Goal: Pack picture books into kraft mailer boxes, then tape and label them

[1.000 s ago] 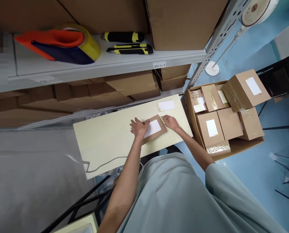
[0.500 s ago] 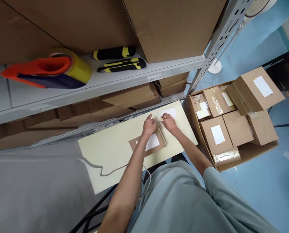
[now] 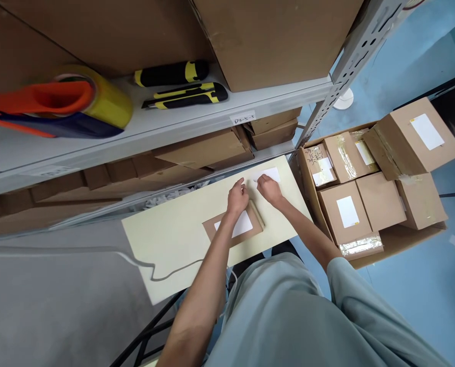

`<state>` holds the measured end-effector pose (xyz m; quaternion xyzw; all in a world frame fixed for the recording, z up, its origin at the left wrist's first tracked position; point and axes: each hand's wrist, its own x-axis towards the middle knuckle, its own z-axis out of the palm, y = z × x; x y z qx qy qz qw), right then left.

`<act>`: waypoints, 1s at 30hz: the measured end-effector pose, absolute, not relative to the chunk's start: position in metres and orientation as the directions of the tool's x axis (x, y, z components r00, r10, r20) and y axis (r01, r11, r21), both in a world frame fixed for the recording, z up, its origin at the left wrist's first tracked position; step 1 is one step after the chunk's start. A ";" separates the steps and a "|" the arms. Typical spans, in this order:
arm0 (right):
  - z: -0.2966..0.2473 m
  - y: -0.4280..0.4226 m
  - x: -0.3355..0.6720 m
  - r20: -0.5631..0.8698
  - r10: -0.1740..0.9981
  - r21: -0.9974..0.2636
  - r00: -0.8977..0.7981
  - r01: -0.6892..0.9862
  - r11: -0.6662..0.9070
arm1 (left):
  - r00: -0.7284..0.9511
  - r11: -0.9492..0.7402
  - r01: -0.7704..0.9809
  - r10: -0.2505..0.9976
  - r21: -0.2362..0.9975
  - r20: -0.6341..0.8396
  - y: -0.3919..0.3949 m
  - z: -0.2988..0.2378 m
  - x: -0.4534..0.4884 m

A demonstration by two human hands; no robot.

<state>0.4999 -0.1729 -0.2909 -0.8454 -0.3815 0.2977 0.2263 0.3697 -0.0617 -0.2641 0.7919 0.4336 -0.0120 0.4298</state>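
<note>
A flat cardboard box (image 3: 212,224) with a white label (image 3: 241,224) lies on the pale yellow tabletop (image 3: 166,239). My left hand (image 3: 237,198) hovers over the box's far side, its fingers bent and the thumb a little apart, seemingly with nothing between them. To its right, my right hand (image 3: 270,190) is closed, fingertips pinched together near the left end of a white paper slip (image 3: 273,174) on the table. What sits in that pinch is too small to make out. My left forearm covers part of the box and label.
A large carton (image 3: 328,229) of taped, labelled boxes stands right of the table. Above the far side runs a shelf (image 3: 185,120) holding a tape dispenser (image 3: 59,109) and utility knives (image 3: 185,97). A grey cable (image 3: 162,279) crosses the table's left part. A perforated metal post (image 3: 322,112) rises behind.
My right hand's fingers have closed from a looser, spread shape. My left hand's fingers have drawn in slightly. The view has shifted a little, and the box stays on the table.
</note>
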 end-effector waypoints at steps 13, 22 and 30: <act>-0.266 -0.240 0.566 -0.080 0.408 -0.759 0.910 0.210 -0.617 | 0.893 -0.762 0.394 0.187 0.513 -0.409 -0.095 -0.272 0.445; -0.269 -0.249 0.568 -0.207 0.307 -0.607 0.929 0.124 -0.785 | 0.851 -0.893 0.296 0.085 0.340 -0.518 -0.101 -0.289 0.479; -0.256 -0.282 0.546 -0.133 0.150 -0.593 0.980 0.042 -0.804 | 0.827 -0.857 0.359 0.108 0.370 -0.552 -0.103 -0.304 0.482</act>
